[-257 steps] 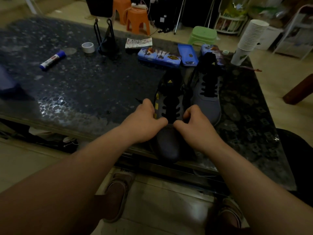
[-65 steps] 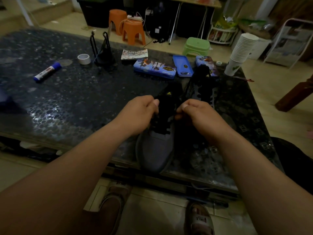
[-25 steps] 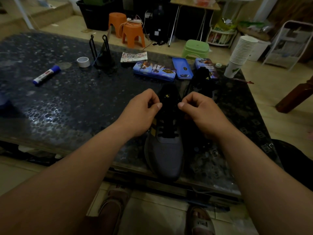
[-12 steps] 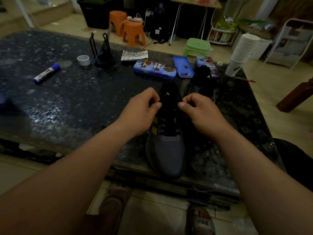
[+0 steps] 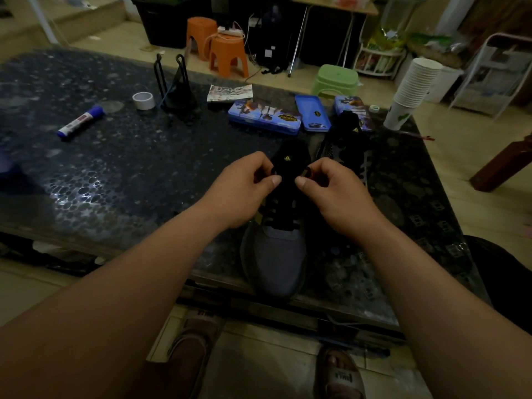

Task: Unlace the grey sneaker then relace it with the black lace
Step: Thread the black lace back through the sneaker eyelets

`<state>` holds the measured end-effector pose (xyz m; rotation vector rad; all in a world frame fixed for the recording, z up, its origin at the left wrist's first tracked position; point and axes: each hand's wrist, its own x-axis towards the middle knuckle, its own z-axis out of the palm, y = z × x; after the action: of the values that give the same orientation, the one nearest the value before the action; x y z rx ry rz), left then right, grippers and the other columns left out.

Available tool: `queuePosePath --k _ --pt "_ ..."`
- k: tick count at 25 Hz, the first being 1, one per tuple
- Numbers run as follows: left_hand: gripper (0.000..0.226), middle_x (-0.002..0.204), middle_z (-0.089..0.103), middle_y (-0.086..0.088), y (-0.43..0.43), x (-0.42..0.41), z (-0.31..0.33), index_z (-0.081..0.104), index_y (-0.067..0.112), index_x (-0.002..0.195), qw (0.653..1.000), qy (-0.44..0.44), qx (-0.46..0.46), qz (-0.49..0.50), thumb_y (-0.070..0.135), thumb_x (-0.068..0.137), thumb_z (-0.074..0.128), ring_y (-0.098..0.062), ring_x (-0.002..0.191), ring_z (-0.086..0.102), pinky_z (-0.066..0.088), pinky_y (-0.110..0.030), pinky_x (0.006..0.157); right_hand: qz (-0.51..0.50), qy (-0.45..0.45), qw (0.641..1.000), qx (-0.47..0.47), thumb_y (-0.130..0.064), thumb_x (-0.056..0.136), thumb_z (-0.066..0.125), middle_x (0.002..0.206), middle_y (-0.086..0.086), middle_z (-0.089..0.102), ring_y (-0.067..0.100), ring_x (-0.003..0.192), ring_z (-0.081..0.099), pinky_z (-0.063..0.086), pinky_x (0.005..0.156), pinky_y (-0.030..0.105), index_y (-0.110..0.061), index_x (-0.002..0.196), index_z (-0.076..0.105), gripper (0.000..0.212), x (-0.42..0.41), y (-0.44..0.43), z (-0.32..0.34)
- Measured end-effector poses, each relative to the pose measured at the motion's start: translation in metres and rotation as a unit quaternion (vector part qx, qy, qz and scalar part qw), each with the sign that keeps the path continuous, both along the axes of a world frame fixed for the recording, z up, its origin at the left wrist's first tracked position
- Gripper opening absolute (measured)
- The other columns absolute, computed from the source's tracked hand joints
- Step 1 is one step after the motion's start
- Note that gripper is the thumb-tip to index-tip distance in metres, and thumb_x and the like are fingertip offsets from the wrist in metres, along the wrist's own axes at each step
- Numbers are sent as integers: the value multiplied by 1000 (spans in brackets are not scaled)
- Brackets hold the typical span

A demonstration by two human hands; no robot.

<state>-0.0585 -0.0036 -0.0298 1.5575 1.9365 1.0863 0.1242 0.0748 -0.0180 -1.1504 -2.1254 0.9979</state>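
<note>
Nearest to me, below the table's edge, my feet sit in sandals (image 5: 341, 377) on the tiled floor. My forearms reach forward from both lower corners and draw in toward the middle. My left hand (image 5: 241, 191) and right hand (image 5: 336, 197) are level with each other, knuckles up and thumbs turned inward, close together but not touching. Each one pinches a bit of the black lace (image 5: 280, 210) between thumb and curled forefinger, one on either side of the upper eyelets, with the other fingers tucked under. The grey sneaker (image 5: 275, 260) lies on the table (image 5: 129, 168) at its near edge, right under my hands, with the toe pointing back at me and the heel away. Its toe cap is plain grey, the lace crosses in rows up the middle, and the dark tongue (image 5: 289, 156) with a small yellow logo stands up just past my thumbs. In this dim light I cannot tell how many eyelets are threaded. Just beyond and to the right lies a second sneaker (image 5: 345, 146), mostly in shadow. Farther back a row of blue tins (image 5: 264, 118) runs across the table, with a stack of paper cups (image 5: 414, 87) at the far right corner. To the far left are a marker (image 5: 80, 122), a tape roll (image 5: 143, 99) and a black wire stand (image 5: 175, 90). Past the table, orange stools (image 5: 227, 53) and a green stool (image 5: 336, 79) stand on the floor.
</note>
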Motion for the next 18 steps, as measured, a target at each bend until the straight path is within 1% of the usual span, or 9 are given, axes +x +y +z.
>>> queuePosePath --k 3,5,8,9,11,12,14,16,18 --pt "10 89 67 -2 2 -1 -4 60 21 94 1000 -12 7 0 27 100 66 -18 81 62 50 -34 71 -12 9 1000 -9 -30 100 66 90 0 71 14 84 67 52 73 30 -17 98 68 13 -2 0 -1" --pt "12 87 66 -3 2 -1 -5 59 20 93 1000 -8 14 1 26 100 65 -15 74 57 48 -33 69 -16 0 1000 -24 -33 102 63 89 4 71 16 79 65 51 72 35 -15 96 69 20 -3 1 0" --pt "12 84 63 2 2 -1 -6 58 20 93 1000 -5 16 2 26 101 64 -7 71 52 44 -27 65 -10 11 997 -69 -39 104 59 76 1 65 14 67 59 46 67 37 -15 92 69 29 -1 1 3" --pt "11 83 61 4 2 -2 -6 58 21 93 1000 -6 16 4 26 102 63 -5 69 51 43 -26 64 -7 18 996 -86 -41 104 59 75 1 66 16 66 61 48 66 38 -15 91 69 30 0 0 4" --pt "11 81 59 6 2 -3 -5 57 22 93 1000 -7 15 2 26 103 61 -2 66 49 42 -25 62 -5 29 994 -108 -43 103 58 85 10 73 29 78 70 57 75 50 -14 94 70 33 0 1 3" --pt "11 80 59 6 1 -3 -3 57 24 93 1000 -6 14 1 27 103 60 -2 66 49 42 -25 62 -8 33 993 -114 -43 103 58 93 15 74 34 87 72 58 83 56 -13 96 70 33 0 1 2" --pt "10 81 60 6 -1 -3 -1 56 27 94 1000 2 17 0 27 104 59 -3 67 50 42 -26 62 -9 38 992 -119 -44 102 59 99 19 73 39 94 71 56 88 62 -12 97 71 34 0 1 2" --pt "9 84 62 4 -3 -2 1 56 27 95 1000 0 26 2 27 104 57 -8 71 54 44 -28 64 -5 40 992 -118 -45 100 60 99 19 73 40 94 71 56 88 64 -14 96 71 33 -1 1 2" --pt "9 85 63 3 -4 -2 2 56 27 96 1000 -8 27 6 26 104 57 -9 72 55 45 -29 64 -2 43 993 -110 -43 100 62 96 17 73 34 88 72 56 87 59 -16 93 71 30 0 2 -1"
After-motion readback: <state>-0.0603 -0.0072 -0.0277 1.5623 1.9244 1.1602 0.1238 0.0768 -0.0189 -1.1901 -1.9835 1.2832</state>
